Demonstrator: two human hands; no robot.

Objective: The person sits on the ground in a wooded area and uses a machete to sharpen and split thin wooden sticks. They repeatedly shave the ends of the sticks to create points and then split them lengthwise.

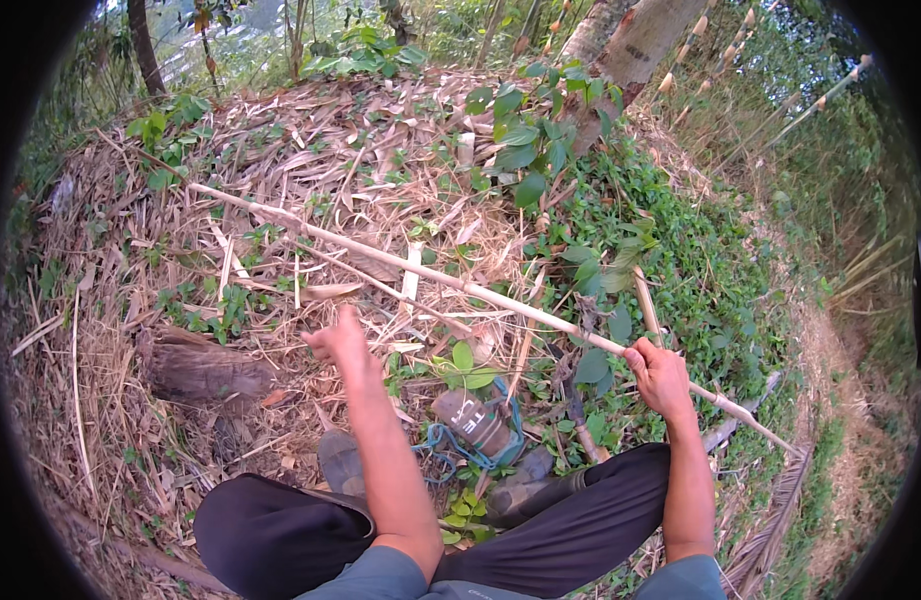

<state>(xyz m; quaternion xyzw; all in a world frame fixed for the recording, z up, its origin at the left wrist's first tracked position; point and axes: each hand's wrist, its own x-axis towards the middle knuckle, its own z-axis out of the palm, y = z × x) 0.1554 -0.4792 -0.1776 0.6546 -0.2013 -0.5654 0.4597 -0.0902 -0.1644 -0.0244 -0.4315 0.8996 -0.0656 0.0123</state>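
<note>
Fingers curled around a long, pale, jointed wooden pole (540, 317), a worker's right hand (660, 378) grips it toward its lower-right end, while the left hand (342, 345), its fingers loosely spread and slightly blurred, holds nothing. The pole slants across the picture, above a grey-brown cylindrical container (475, 425) wrapped in blue-green cord (441, 440) between two dark, muddy boots (342, 462). Beyond lie dry tan leaves (280, 130) and a weathered brown log (205, 368). The pole's bare length suggests side shoots are already off; any remaining trimming cannot be judged from here.
</note>
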